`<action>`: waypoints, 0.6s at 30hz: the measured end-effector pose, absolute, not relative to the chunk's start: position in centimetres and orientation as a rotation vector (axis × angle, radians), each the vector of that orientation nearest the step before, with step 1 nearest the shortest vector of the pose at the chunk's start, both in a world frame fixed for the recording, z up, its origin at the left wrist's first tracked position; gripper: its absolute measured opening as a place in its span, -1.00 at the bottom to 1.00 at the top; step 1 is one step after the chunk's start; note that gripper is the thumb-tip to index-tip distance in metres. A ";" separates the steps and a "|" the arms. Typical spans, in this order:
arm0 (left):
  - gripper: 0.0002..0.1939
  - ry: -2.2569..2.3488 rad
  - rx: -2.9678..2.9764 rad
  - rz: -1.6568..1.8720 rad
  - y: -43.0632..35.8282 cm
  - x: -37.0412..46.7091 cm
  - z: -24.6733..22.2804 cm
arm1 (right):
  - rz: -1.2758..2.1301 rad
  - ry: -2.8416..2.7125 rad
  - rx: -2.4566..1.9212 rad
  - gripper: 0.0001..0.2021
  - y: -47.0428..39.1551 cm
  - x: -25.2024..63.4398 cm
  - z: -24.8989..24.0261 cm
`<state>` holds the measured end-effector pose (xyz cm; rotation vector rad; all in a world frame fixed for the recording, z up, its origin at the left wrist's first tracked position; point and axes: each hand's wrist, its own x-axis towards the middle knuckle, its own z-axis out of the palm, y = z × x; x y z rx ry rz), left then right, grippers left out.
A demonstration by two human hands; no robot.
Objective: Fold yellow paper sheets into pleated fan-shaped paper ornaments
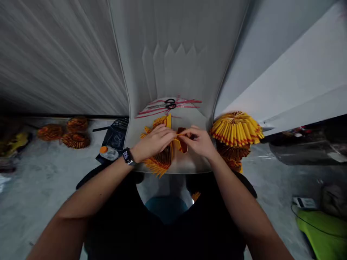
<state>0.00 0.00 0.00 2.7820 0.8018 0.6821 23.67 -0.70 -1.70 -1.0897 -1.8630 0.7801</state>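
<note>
Grey chair (179, 72): left hand (159, 139), right hand (200, 141) pinch folded orange paper (184, 147).

Scissors (166, 105) ahead, stack (234, 127) right, gap between

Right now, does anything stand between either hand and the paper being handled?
Nothing visible does: the left hand covers part of the pleated yellow paper, the right hand pinches orange paper beside it, and the scissors lie beyond both.

sole view: from wearer's head, forward and steeply down, past forearms (95, 189), onto chair seat (195, 164) nearby.
</note>
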 end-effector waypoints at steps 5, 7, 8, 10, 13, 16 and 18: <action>-0.79 0.806 2.752 0.682 0.0 0.1 0.0 | 0.768 -1.846 -1.114 -0.90 -0.7 23.8 -1.7; -0.79 0.797 2.745 0.687 0.0 0.1 0.1 | 0.745 -1.834 -1.116 -0.90 -0.7 23.9 -1.7; -0.79 0.791 2.744 0.692 0.0 0.1 0.1 | 0.739 -1.837 -1.119 -0.89 -0.7 24.0 -1.7; -0.79 0.779 2.748 0.700 0.0 0.1 0.1 | 0.742 -1.872 -1.130 -0.89 -0.7 24.3 -1.6; -0.80 0.760 2.757 0.726 0.1 0.0 -0.1 | 0.809 -1.934 -1.189 -0.86 -0.7 24.6 -1.4; -0.82 0.785 2.787 0.803 0.3 -0.1 -0.4 | 0.935 -1.950 -1.256 -0.82 -0.9 24.7 -1.1; -0.83 0.846 2.833 0.829 0.2 -0.2 -0.2 | 0.974 -1.962 -1.269 -0.81 -1.0 24.6 -1.0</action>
